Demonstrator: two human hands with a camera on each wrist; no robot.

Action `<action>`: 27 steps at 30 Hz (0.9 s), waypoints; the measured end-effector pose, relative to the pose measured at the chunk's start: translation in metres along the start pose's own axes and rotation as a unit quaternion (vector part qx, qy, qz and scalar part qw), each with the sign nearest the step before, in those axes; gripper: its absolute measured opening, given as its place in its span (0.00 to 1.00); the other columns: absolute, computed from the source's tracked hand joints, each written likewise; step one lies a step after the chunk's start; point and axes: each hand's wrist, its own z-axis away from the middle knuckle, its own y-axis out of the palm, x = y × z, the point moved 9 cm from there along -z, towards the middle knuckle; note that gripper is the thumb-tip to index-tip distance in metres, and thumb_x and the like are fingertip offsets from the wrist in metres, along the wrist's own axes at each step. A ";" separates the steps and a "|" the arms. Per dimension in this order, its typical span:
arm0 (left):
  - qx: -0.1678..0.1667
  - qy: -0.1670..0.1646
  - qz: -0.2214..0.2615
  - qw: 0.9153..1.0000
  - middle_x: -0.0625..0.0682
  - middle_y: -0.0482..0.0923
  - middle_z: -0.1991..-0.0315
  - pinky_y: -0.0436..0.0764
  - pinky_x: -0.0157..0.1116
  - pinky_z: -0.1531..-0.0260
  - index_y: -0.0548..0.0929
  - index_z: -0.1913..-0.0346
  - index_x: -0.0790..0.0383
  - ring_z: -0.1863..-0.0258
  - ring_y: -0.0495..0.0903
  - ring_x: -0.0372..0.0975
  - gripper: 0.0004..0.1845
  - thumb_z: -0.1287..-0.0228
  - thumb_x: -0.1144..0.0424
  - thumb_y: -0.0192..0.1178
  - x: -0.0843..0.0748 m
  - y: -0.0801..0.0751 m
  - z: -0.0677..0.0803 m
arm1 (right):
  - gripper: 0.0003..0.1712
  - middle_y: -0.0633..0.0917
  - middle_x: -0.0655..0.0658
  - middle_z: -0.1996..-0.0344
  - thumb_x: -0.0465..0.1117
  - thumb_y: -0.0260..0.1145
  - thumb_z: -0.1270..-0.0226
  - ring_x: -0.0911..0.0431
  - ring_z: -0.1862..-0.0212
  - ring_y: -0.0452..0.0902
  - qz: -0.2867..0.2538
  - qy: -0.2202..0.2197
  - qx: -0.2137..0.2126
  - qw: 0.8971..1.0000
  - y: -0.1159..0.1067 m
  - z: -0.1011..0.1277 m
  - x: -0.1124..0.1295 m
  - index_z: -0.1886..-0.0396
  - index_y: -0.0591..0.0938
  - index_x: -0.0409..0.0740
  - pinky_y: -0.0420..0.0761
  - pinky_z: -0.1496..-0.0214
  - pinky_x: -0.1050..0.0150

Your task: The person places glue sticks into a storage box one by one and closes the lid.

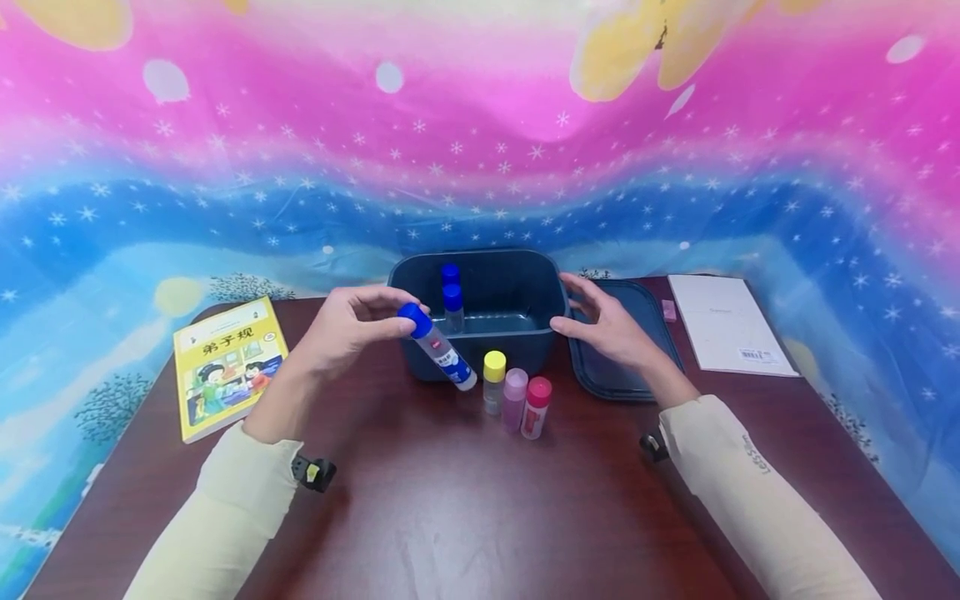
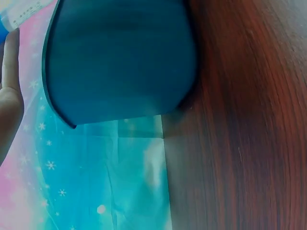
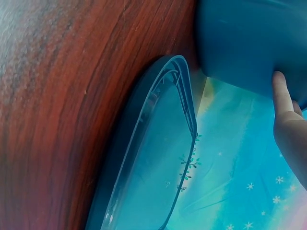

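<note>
My left hand (image 1: 390,312) grips a clear bottle with a blue cap (image 1: 438,348), held tilted over the front left corner of a dark blue bin (image 1: 525,350). Two more blue-capped bottles (image 1: 452,300) stand upright inside the bin. My right hand (image 1: 573,304) rests with relaxed fingers against the bin's right wall; one finger (image 3: 285,103) touches the wall in the right wrist view. Three bottles stand on the table in front of the bin: one with a yellow cap (image 1: 493,382), a pale pink one (image 1: 514,398) and one with a red-pink cap (image 1: 536,407).
The bin's dark blue lid (image 1: 626,350) lies flat on the brown table (image 1: 450,517) to the right, under my right wrist. A white booklet (image 1: 727,325) and a small pink eraser (image 1: 669,310) lie further right. A yellow book (image 1: 228,367) lies at the left. A colourful cloth hangs behind.
</note>
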 end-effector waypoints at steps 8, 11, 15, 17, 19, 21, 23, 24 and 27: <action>-0.036 0.062 0.145 0.987 0.58 0.88 0.55 0.86 0.38 0.55 0.90 0.54 0.63 0.54 0.86 0.45 0.10 0.34 0.76 0.65 -0.015 -0.012 -0.005 | 0.44 0.55 0.42 0.20 0.48 0.66 0.26 0.40 0.23 0.55 -0.004 -0.001 0.002 1.000 0.000 -0.001 0.000 0.18 0.56 0.52 0.59 0.26 0.38; -0.057 0.075 0.182 0.979 0.58 0.87 0.56 0.86 0.39 0.56 0.90 0.54 0.64 0.55 0.87 0.45 0.10 0.34 0.76 0.66 -0.018 -0.015 -0.005 | 0.44 0.55 0.42 0.20 0.49 0.66 0.26 0.40 0.23 0.55 -0.001 0.002 0.001 1.000 0.000 0.000 -0.001 0.18 0.56 0.52 0.59 0.26 0.38; -0.094 0.088 0.222 0.966 0.58 0.87 0.57 0.86 0.40 0.56 0.89 0.53 0.68 0.58 0.87 0.44 0.10 0.35 0.77 0.66 -0.020 -0.018 -0.006 | 0.44 0.55 0.42 0.20 0.49 0.66 0.27 0.40 0.23 0.56 0.001 0.004 0.000 1.000 0.000 0.000 -0.001 0.18 0.56 0.52 0.59 0.26 0.37; -0.113 0.091 0.227 0.963 0.58 0.87 0.57 0.86 0.41 0.54 0.89 0.53 0.67 0.57 0.87 0.45 0.10 0.35 0.77 0.65 -0.020 -0.020 -0.007 | 0.44 0.55 0.42 0.20 0.49 0.66 0.27 0.39 0.24 0.56 0.000 0.004 0.000 1.000 0.000 0.000 -0.001 0.18 0.56 0.52 0.59 0.27 0.36; -0.130 0.093 0.226 0.961 0.58 0.87 0.57 0.85 0.42 0.52 0.89 0.53 0.67 0.55 0.86 0.45 0.10 0.35 0.77 0.65 -0.020 -0.021 -0.008 | 0.44 0.55 0.42 0.20 0.49 0.66 0.27 0.39 0.23 0.55 -0.001 0.004 0.000 1.000 0.000 0.000 -0.002 0.18 0.56 0.52 0.59 0.27 0.37; -0.143 0.092 0.220 0.961 0.58 0.88 0.57 0.84 0.44 0.51 0.89 0.53 0.68 0.54 0.86 0.46 0.10 0.35 0.77 0.65 -0.019 -0.021 -0.009 | 0.44 0.55 0.42 0.20 0.49 0.66 0.26 0.39 0.23 0.55 -0.003 0.003 0.000 1.000 0.000 0.000 -0.002 0.18 0.56 0.52 0.59 0.26 0.37; -0.153 0.089 0.211 0.961 0.57 0.88 0.57 0.84 0.44 0.50 0.88 0.53 0.68 0.54 0.86 0.46 0.10 0.35 0.78 0.65 -0.017 -0.022 -0.010 | 0.44 0.55 0.42 0.20 0.49 0.66 0.26 0.40 0.23 0.55 -0.003 0.004 0.000 1.000 0.000 0.000 -0.002 0.18 0.56 0.52 0.60 0.27 0.37; -0.157 0.085 0.206 0.962 0.56 0.88 0.57 0.84 0.44 0.51 0.88 0.53 0.69 0.54 0.86 0.45 0.10 0.35 0.78 0.65 -0.016 -0.021 -0.011 | 0.44 0.55 0.42 0.20 0.49 0.66 0.26 0.40 0.23 0.55 -0.002 0.004 0.000 1.000 0.000 0.000 -0.002 0.18 0.56 0.52 0.60 0.27 0.37; -0.165 0.071 0.175 0.968 0.54 0.88 0.59 0.85 0.41 0.52 0.89 0.56 0.65 0.58 0.87 0.43 0.10 0.36 0.78 0.65 -0.011 -0.020 -0.013 | 0.44 0.55 0.42 0.20 0.48 0.66 0.27 0.40 0.23 0.55 -0.003 0.006 0.001 1.000 0.000 0.000 -0.002 0.18 0.56 0.53 0.59 0.27 0.37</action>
